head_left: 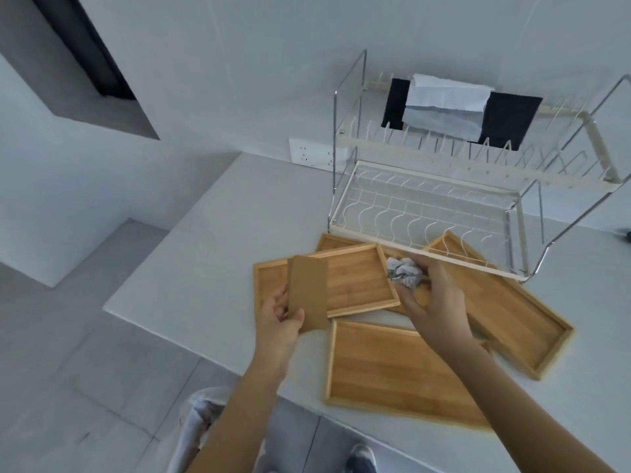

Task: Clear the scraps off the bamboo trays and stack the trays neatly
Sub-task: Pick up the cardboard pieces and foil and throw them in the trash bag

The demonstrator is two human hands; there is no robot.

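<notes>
Head view: scrap-clearing is under way. The left hand pinches a brown cardboard strip over the leftmost bamboo tray; the right hand closes on crumpled paper between trays. Next, likely, both scraps go off the counter, then stacking.

A white countertop fills the middle, its corner at eight o'clock jutting over grey floor tiles. Pale walls rise behind — a dark recessed opening at eleven o'clock. A white wall socket sits near centre; at two o'clock, a two-tier wire dish rack draped with black and white cloths. Light is dim and even.
</notes>
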